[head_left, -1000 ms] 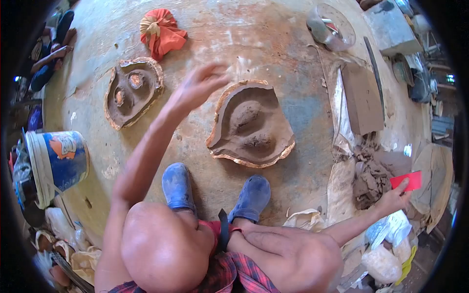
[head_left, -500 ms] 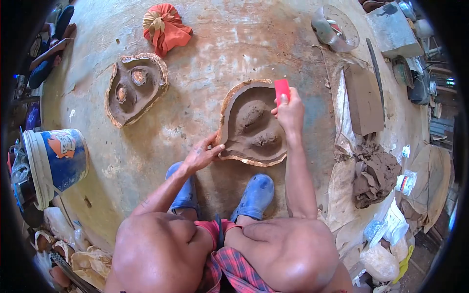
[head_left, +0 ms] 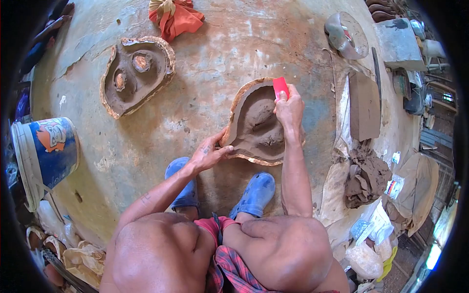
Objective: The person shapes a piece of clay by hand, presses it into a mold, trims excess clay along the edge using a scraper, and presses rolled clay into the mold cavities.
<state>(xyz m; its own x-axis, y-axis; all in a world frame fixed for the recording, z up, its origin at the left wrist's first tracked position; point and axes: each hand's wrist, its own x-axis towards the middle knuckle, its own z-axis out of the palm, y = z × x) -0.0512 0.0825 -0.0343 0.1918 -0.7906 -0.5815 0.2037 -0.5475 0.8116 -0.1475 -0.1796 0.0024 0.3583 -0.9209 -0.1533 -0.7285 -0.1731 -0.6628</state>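
Note:
A teardrop-shaped mould (head_left: pixel 228 117) with a pale, rough rim lies on the floor before my feet, its inside lined with dark clay (head_left: pixel 260 113) that rises in two mounds. My left hand (head_left: pixel 209 153) grips its lower left edge, thumb over the rim and fingers against the outer wall. In my right hand (head_left: pixel 290 110) is a flat red scraper (head_left: pixel 280 88), held at the mould's upper right rim. My right hand and forearm hide part of that side. Farther left sits a second clay-lined mould (head_left: pixel 112 105), with an opening in each mound.
A red cloth bundle (head_left: pixel 181 22) lies at the back. To the right are a clay block (head_left: pixel 365 105), a heap of torn clay (head_left: pixel 366 178) and a round metal ring (head_left: pixel 337 41). A blue-and-white bucket (head_left: pixel 51 154) stands left. Another person's hand (head_left: pixel 61 22) shows at upper left.
The view has shifted slightly. My right hand and the red scraper stay near the upper right rim, the hand turned a little. My left hand keeps its grip on the mould.

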